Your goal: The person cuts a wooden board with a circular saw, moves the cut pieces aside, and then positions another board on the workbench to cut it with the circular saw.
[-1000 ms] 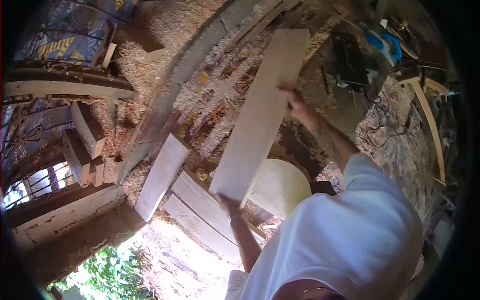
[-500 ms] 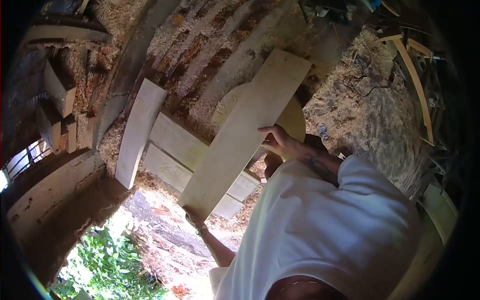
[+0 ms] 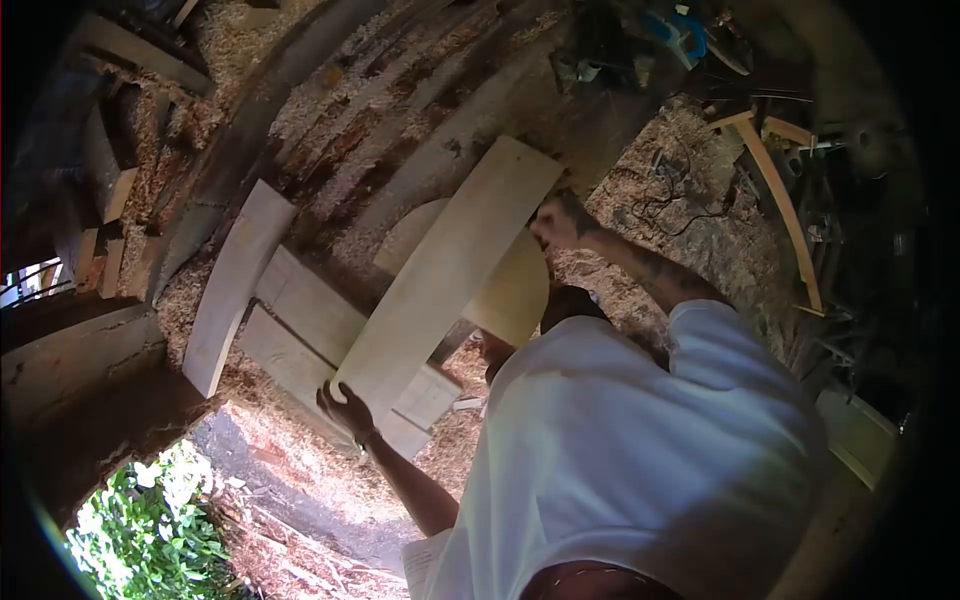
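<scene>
A long, pale wooden board [image 3: 440, 285] lies slantwise over a round, light wooden disc [image 3: 515, 290] and two shorter planks [image 3: 305, 290]. At its near end is my left hand [image 3: 348, 412], fingers spread apart against the corner. My right hand [image 3: 562, 222] is at the right long edge, near the far end, with its fingers curled in at the edge. The board hides the middle of the disc. Part of the right fingers is hard to make out in the shade.
Another pale plank [image 3: 235, 285] lies to the left. Wood shavings cover the ground. A thick beam [image 3: 80, 365] runs along the left, with stacked timber [image 3: 115, 190] above it. Curved wood strips [image 3: 785, 215] and a blue tool [image 3: 685, 40] are at the right and top right.
My right hand has moved from the middle of the board's edge toward its far end. My left hand has come up at the near end, its fingers now spread. The whole view has shifted.
</scene>
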Motion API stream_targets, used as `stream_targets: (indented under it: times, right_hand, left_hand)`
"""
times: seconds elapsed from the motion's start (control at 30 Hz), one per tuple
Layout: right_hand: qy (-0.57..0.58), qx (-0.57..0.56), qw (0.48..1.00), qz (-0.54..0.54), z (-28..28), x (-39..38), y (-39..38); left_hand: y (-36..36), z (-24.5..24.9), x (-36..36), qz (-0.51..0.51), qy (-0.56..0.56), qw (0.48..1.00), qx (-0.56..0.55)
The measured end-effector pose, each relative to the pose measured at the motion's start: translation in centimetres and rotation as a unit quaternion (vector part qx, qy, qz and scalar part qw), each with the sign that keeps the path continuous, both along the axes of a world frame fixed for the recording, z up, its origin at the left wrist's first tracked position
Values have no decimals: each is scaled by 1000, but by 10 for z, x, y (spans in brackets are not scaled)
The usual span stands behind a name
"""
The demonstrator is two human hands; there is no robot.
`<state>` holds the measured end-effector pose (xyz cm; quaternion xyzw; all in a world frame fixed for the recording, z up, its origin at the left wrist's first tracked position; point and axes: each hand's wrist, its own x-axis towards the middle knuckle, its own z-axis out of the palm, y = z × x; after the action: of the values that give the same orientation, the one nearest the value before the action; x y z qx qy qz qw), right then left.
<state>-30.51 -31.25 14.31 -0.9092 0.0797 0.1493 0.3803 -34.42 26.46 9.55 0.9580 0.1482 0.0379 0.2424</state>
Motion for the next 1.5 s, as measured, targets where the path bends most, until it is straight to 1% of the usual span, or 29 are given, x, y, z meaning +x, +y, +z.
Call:
stream_targets:
  times: [0.03,0.07,0.1,0.13,0.17,0.23,0.3,0.4,0.5,0.53,0.63,0.7,0.77,0.8,0.83,0.87,0.9,0.93,1.0,1.03,1.07,1.1,1.13,1.17,1.23,1.33,1.4,1.43,1.5]
  right_hand:
    - [-74,-174,981,30,-18,9,-38]
    - [-5,-276,961,5,-31,20,-75]
    - [-162,-288,942,55,-23,28,-109]
    - [-209,-317,922,82,-25,38,-146]
    - [-189,-348,914,89,-30,48,-182]
    - [-121,-400,902,107,-44,72,-247]
    - [-69,-429,892,123,-65,103,-294]
    - [-19,-467,874,133,-100,151,-348]
    - [10,-488,860,148,-117,181,-374]
    - [19,-494,855,158,-117,186,-379]
    - [34,-516,833,195,-91,196,-394]
    - [46,-534,811,237,-49,196,-401]
    - [64,-545,784,290,6,180,-396]
    - [71,-551,769,315,34,173,-388]
    - [68,-548,767,328,62,160,-376]
    - [66,-539,768,339,85,144,-362]
    - [55,-518,788,329,103,125,-345]
    - [25,-468,839,278,116,103,-329]
    - [-53,-322,931,164,141,45,-298]
    - [-32,-291,952,87,148,17,-280]
    - [-12,-260,966,7,154,-9,-260]
    - [-32,-220,973,-56,158,-38,-239]
    - [-51,-180,975,-120,160,-67,-217]
    - [-84,-106,976,-169,155,-95,-200]
    - [-142,43,954,-260,139,-152,-170]
    - [-120,143,921,-342,122,-199,-105]
    - [-163,200,903,-344,87,-219,-78]
    - [-173,210,902,-335,73,-223,-67]
    - [-192,234,899,-316,46,-226,-47]
  left_hand:
    - [-32,0,11,-17,-14,1000,-19]
    - [-71,2,23,-48,-8,999,-20]
    - [-116,2,39,-79,-3,997,-23]
    - [-157,0,53,-120,-8,992,-24]
    - [-199,-3,67,-155,-11,988,-26]
    - [-278,-5,97,-213,5,977,21]
    - [-342,-19,122,-159,37,986,43]
    - [-396,-25,149,-89,112,983,115]
    - [-400,-30,140,-93,23,989,113]
    - [-399,-35,135,-105,7,984,143]
    - [-402,-47,119,-89,-12,983,160]
    - [-404,-46,118,-86,-35,983,155]
    - [-403,-45,114,-84,-45,983,157]
    - [-404,-43,114,-75,-27,985,151]
    - [-404,-42,115,-64,-11,987,147]
    - [-402,-50,117,-63,-47,987,140]
    - [-396,-59,112,-62,-76,986,137]
    - [-395,-56,109,-55,-64,988,129]
    - [-395,-52,110,-53,-41,992,111]
    - [-393,-55,111,-57,-27,993,102]
    - [-392,-59,113,-53,-38,993,101]
    - [-391,-65,112,-51,-46,993,98]
    - [-391,-70,109,-50,-53,993,95]
    - [-390,-74,108,-52,-66,993,83]
    - [-390,-77,104,-51,-113,989,76]
    - [-388,-70,102,-67,-90,992,65]
    - [-387,-73,98,-73,-108,989,65]
    - [-387,-74,99,-72,-119,988,64]
    - [-385,-77,100,-74,-99,990,71]
